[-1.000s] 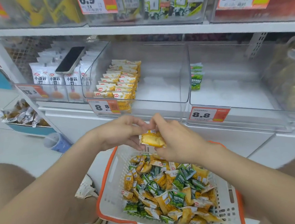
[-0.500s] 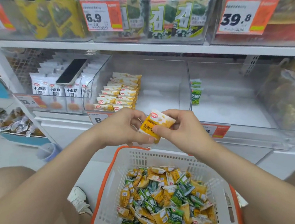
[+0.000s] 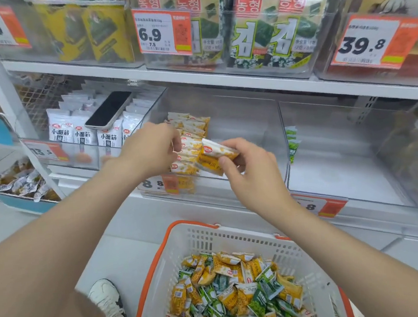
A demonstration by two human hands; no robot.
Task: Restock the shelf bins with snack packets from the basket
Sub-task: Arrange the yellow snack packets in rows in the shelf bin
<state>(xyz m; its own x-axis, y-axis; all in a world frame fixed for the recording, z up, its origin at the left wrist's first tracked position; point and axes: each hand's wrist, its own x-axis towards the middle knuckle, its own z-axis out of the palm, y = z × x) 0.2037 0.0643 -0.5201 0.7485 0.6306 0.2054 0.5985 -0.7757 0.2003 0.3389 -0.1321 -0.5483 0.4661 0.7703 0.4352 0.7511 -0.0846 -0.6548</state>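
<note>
My right hand [image 3: 251, 172] pinches a yellow snack packet [image 3: 214, 158] at the open front of the clear middle bin [image 3: 240, 120]. Beside it, a row of yellow packets [image 3: 188, 135] stands along that bin's left side. My left hand [image 3: 151, 148] reaches into the bin, and its thumb and bent fingers pinch the edge of a packet in that row. Below, the white basket with an orange rim [image 3: 210, 241] holds several mixed yellow and green packets [image 3: 235, 292]. The clear right bin [image 3: 354, 150] holds a few green packets [image 3: 292, 143] against its left wall.
A phone [image 3: 109, 110] lies on white packets [image 3: 84, 136] in the left bin. Seaweed packs [image 3: 268, 34] fill bins on the shelf above. Orange price tags [image 3: 320, 205] hang on the bin fronts. A shoe [image 3: 106, 297] is on the floor left of the basket.
Both hands rose from above the basket to the middle bin. The left hand let go of the yellow packet and moved to the row; the right hand carried the packet to the bin front.
</note>
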